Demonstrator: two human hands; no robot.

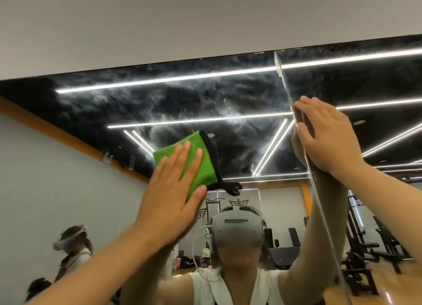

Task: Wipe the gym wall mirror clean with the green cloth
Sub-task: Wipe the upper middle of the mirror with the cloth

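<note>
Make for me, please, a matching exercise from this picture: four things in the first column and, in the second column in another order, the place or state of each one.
Column one:
1. left hand
2. right hand
3. green cloth
4. mirror

Column two:
a. has cloudy smears across its upper part
b. rests on the glass at the seam between two panels
c. lies flat with straight fingers and presses on the cloth
d. is held against the glass, with its black edge hanging out at the right

Pairs: 1-c, 2-b, 3-d, 4-a.
</note>
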